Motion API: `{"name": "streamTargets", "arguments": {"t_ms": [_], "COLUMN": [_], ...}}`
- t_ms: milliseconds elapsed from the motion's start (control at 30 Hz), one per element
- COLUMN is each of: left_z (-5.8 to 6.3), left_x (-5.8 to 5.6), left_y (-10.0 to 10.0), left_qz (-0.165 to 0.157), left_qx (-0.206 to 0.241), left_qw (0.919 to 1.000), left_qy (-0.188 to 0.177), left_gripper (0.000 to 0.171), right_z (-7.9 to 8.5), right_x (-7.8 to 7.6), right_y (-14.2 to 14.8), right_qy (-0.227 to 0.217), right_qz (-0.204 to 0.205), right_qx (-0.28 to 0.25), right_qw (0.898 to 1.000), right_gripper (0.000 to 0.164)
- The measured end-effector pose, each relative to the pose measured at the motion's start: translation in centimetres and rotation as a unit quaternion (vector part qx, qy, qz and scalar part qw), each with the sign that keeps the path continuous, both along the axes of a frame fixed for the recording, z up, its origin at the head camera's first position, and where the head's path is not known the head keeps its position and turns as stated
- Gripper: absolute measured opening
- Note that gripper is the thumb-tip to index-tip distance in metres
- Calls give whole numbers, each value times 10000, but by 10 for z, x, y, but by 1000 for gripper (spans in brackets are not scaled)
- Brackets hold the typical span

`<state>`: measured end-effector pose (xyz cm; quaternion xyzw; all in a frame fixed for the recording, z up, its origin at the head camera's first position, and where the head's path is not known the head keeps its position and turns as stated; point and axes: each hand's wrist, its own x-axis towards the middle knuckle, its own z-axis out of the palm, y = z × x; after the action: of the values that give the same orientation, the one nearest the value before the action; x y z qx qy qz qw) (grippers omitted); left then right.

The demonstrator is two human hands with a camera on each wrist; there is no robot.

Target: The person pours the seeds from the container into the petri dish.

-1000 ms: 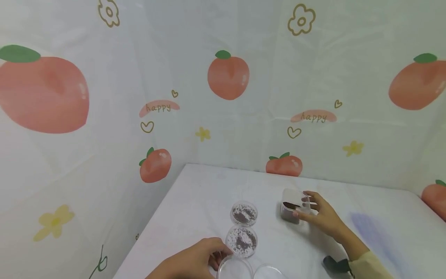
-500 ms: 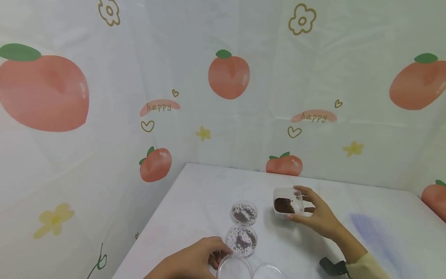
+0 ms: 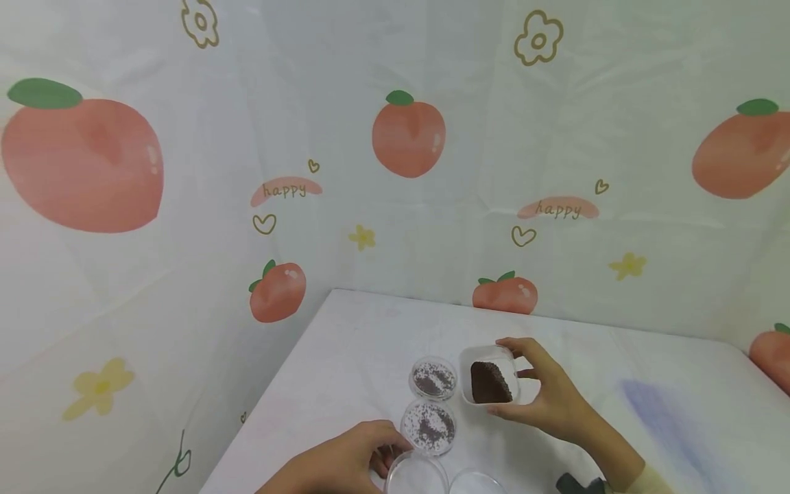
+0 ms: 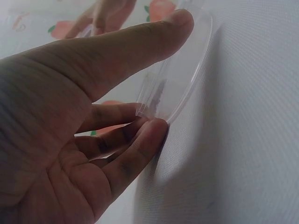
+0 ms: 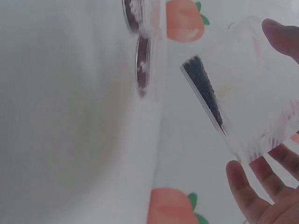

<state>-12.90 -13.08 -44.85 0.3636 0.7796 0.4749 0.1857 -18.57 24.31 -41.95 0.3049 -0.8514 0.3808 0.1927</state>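
My left hand (image 3: 345, 456) holds the edge of a clear petri dish (image 3: 416, 475) at the table's front. In the left wrist view its thumb lies over the dish's upper side, with fingertips at the lower edge. My right hand (image 3: 549, 398) grips a clear square plastic container (image 3: 483, 354) above the table, its mouth tilted left and toward me. Dark brown granules (image 3: 489, 384) have slid to the container's lower side. Left of it sit two petri dishes, a far one (image 3: 455, 379) and a nearer one (image 3: 406, 415), both with dark granules scattered over white.
Another clear petri dish (image 3: 475, 484) lies at the bottom edge, partly cut off. The white table (image 3: 364, 343) meets a white curtain (image 3: 444, 226) printed with peaches on the left and at the back. A black object (image 3: 577, 484) is at the right wrist.
My right hand has moved the container left, toward the dishes, and tipped it so the granules inside show. My left hand and the dishes stay put.
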Motion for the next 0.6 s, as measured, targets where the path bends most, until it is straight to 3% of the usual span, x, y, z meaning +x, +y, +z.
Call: {"name": "streamTargets", "arguments": {"t_ms": [233,467,600], "left_z": [-1,-19,-20], "left_x": [-1,-10,-10], "left_y": [0,-3,-3], "left_qz": [40,-99,-93], "left_qx": [-24,-26,-3], "left_qw": [9999,9999,10000], "left_qy": [-166,-25,-28], "left_gripper": [58,58,58], "right_z": [11,3,3], "right_x": [18,26,33], "right_y": [-19,-29,-36], "right_qy": [467,804,823], "right_qz": [503,908,1099], "right_qx": [148,423,474], "right_qw": [9975,9917,9894], "right_gripper": [97,106,108]}}
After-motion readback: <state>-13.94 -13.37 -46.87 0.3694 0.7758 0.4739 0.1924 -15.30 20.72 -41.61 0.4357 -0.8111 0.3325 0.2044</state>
